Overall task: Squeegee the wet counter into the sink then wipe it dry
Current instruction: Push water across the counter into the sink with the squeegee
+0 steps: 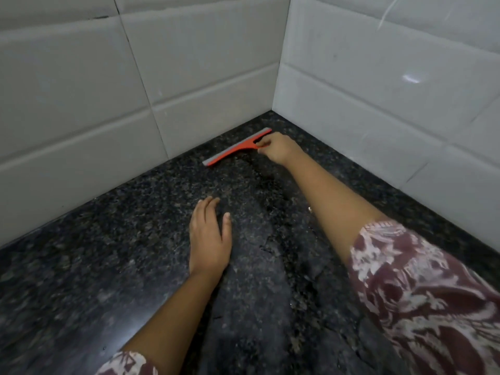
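Far back on the dark speckled granite worktop (pixel 135 239), close to the corner where two walls of pale grey rectangular tiles (pixel 189 63) meet, lies a red plastic squeegee with a grey rubber blade (pixel 238 146). Its blade runs nearly parallel to the left-hand wall, just beside the foot of the tiles, with the grey strip on the wall side and the red handle pointing towards the person. The right hand (pixel 278 150) reaches out along the worktop to that back corner and is closed around the short handle, fingers curled into its cut-out opening, so the squeegee is gripped at its right part while the blade edge sits on the stone.

Nearer the middle of the worktop the left hand (pixel 209 239) rests palm down on the granite, fingers held loosely together and stretched forward, thumb set a little apart; it holds nothing. It lies well apart from the squeegee.

Between the two forearms a wide, darker, glossy band of wet stone (pixel 257 253) runs from the squeegee back towards the near edge, with ragged margins and small beads of water along its right side. The granite to the left of that band looks duller.

Both arms wear short sleeves of maroon fabric with a white pattern (pixel 433 293), one at the lower right and one at the bottom edge of the view.
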